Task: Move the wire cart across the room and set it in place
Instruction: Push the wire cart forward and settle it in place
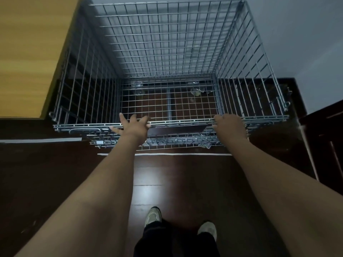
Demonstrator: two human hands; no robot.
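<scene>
The wire cart [185,52] is a large silver mesh basket, empty, seen from above, standing on a dark wooden floor against a grey wall. Its near top rail [181,121] runs across the middle of the view. My left hand [132,125] hovers over that rail with the fingers spread, holding nothing. My right hand [231,125] lies on the same rail further right, its fingers curled over the rail. Castors [195,89] show through the mesh bottom.
A light wooden tabletop [27,52] borders the cart on the left. A dark wooden cabinet [326,138] stands at the right. White tape lines [163,154] mark the floor just before the cart. My feet [154,216] are at the bottom centre.
</scene>
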